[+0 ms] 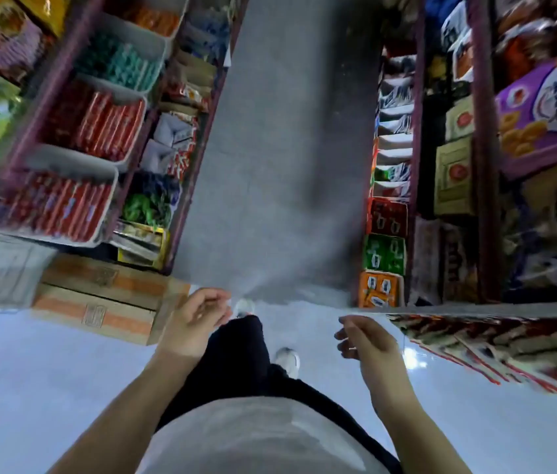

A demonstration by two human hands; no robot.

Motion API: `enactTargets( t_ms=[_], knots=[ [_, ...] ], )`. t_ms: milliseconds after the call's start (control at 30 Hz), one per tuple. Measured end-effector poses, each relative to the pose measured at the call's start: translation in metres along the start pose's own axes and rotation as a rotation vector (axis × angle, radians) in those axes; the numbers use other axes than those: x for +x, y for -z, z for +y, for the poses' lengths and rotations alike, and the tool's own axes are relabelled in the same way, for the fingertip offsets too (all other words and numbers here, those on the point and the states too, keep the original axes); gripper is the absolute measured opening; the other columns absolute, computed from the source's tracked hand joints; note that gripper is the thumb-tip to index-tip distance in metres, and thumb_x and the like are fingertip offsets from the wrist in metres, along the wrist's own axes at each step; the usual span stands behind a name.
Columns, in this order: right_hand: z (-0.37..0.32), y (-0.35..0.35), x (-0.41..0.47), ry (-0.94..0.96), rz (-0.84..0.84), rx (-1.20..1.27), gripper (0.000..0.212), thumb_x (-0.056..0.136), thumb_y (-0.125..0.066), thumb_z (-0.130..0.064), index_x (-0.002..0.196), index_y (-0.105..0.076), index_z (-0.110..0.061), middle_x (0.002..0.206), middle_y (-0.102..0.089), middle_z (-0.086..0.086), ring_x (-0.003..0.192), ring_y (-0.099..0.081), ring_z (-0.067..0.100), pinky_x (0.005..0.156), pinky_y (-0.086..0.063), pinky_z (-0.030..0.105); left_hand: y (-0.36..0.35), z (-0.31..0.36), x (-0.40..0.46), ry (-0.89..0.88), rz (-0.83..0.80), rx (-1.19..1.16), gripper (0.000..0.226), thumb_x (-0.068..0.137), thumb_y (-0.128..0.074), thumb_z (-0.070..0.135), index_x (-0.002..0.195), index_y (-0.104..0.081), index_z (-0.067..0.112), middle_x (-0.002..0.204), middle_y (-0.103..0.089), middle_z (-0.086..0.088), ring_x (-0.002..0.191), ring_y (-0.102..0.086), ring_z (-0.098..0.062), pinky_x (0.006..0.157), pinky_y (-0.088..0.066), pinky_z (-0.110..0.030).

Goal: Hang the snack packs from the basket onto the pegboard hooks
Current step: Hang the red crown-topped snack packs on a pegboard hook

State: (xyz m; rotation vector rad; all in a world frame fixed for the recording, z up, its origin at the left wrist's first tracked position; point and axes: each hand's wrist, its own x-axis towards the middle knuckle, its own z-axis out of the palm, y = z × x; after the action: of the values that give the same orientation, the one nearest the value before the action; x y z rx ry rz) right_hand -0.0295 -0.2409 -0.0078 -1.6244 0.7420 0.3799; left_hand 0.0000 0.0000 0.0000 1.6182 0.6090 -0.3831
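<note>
between blurred shelves (pixel 75 138), both hands hang loosely curled.

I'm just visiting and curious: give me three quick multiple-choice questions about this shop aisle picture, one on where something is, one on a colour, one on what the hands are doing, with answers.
1. Where do the cardboard boxes lie?
A. On the floor at the person's left
B. On the top shelf at the right
C. In the person's arms

2. What colour are the packs in the two nearest white trays on the left shelf?
A. Blue
B. Red
C. Black

3. What are the hands holding?
A. A basket
B. A snack pack each
C. Nothing

Answers:
1. A: the cardboard boxes sit on the floor below the left shelf.
2. B: the nearest white trays are filled with red packs.
3. C: the left hand and the right hand hang with loosely curled fingers, with nothing in them.
</note>
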Motion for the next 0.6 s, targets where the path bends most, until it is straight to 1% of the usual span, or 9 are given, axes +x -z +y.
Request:
enactTargets(
  t_ms=[67,167,233,300,367,433,467,533,600],
  knots=[
    [-0.017,-0.006,0.019,0.047,-0.025,0.017,0.017,0.092,-0.057,-0.013,0.082,-0.069,-0.018,0.068,-0.069,-0.003,0.059,-0.060,0.009,0.059,-0.050,0.018,0.002,0.012,0.015,-0.051,0.012,0.048,0.017,0.092,-0.052,-0.001,0.086,-0.061,0.011,0.061,-0.063,0.005,0.055,-0.058,0.004,0.057,-0.045,-0.006],
    [-0.054,-0.018,0.049,0.100,-0.066,0.035,0.018,0.092,-0.058,-0.016,0.081,-0.069,-0.023,0.069,-0.069,-0.004,0.057,-0.059,0.006,0.059,-0.049,0.014,0.005,0.035,0.041,-0.064,-0.028,0.088,0.011,0.087,-0.064,0.014,0.083,-0.066,0.024,0.067,-0.067,0.011,0.066,-0.062,-0.003,0.070,-0.047,-0.018],
    [-0.085,-0.027,0.071,0.159,-0.057,0.036,0.022,0.092,-0.058,-0.014,0.079,-0.070,-0.026,0.070,-0.068,-0.004,0.058,-0.058,0.006,0.058,-0.047,0.012,0.009,0.053,0.064,-0.024,-0.055,0.151,0.007,0.084,-0.062,0.030,0.082,-0.067,0.035,0.073,-0.068,0.013,0.072,-0.064,-0.003,0.075,-0.046,-0.024],
    [-0.116,-0.035,0.094,0.199,-0.040,0.037,0.021,0.091,-0.059,-0.015,0.079,-0.071,-0.026,0.069,-0.068,-0.002,0.058,-0.058,0.006,0.058,-0.045,0.012,0.013,0.076,0.092,-0.050,-0.112,0.223,0.012,0.071,-0.058,0.046,0.081,-0.064,0.044,0.073,-0.068,0.013,0.071,-0.063,-0.002,0.073,-0.046,-0.022],
    [-0.147,-0.047,0.115,0.203,-0.033,0.031,0.018,0.091,-0.059,-0.016,0.082,-0.071,-0.025,0.069,-0.067,-0.002,0.057,-0.056,0.006,0.056,-0.044,0.012,0.012,0.105,0.124,-0.071,-0.151,0.230,0.007,0.078,-0.064,0.036,0.080,-0.065,0.042,0.071,-0.068,0.013,0.070,-0.062,-0.002,0.072,-0.046,-0.017],
    [-0.173,-0.059,0.135,0.191,-0.042,0.017,0.017,0.091,-0.059,-0.017,0.083,-0.071,-0.026,0.068,-0.066,-0.001,0.056,-0.054,0.006,0.055,-0.042,0.012,0.007,0.133,0.158,-0.092,-0.179,0.219,0.024,0.088,-0.062,0.012,0.079,-0.066,0.033,0.070,-0.068,0.013,0.070,-0.062,-0.002,0.074,-0.046,-0.019],
    [-0.187,-0.065,0.147,0.189,-0.034,0.018,0.017,0.091,-0.059,-0.017,0.083,-0.071,-0.027,0.068,-0.067,-0.002,0.056,-0.055,0.005,0.054,-0.041,0.011,0.004,0.149,0.177,-0.104,-0.203,0.240,0.026,0.089,-0.059,0.008,0.079,-0.065,0.031,0.070,-0.068,0.015,0.069,-0.061,-0.001,0.074,-0.046,-0.019],
    [-0.214,-0.075,0.170,0.182,-0.010,0.028,0.017,0.091,-0.059,-0.015,0.082,-0.070,-0.025,0.067,-0.067,-0.004,0.056,-0.056,0.004,0.054,-0.042,0.010,-0.006,0.182,0.215,-0.135,-0.256,0.288,0.024,0.089,-0.058,0.007,0.081,-0.064,0.028,0.068,-0.067,0.016,0.069,-0.060,0.001,0.071,-0.044,-0.012],
    [-0.241,-0.078,0.193,0.169,-0.008,0.043,0.017,0.091,-0.059,-0.012,0.083,-0.069,-0.022,0.066,-0.066,-0.006,0.057,-0.056,0.003,0.058,-0.044,0.010,-0.019,0.216,0.251,-0.152,-0.290,0.248,0.022,0.090,-0.056,0.005,0.081,-0.064,0.024,0.064,-0.064,0.011,0.066,-0.059,0.002,0.068,-0.043,-0.007]
  ],
)
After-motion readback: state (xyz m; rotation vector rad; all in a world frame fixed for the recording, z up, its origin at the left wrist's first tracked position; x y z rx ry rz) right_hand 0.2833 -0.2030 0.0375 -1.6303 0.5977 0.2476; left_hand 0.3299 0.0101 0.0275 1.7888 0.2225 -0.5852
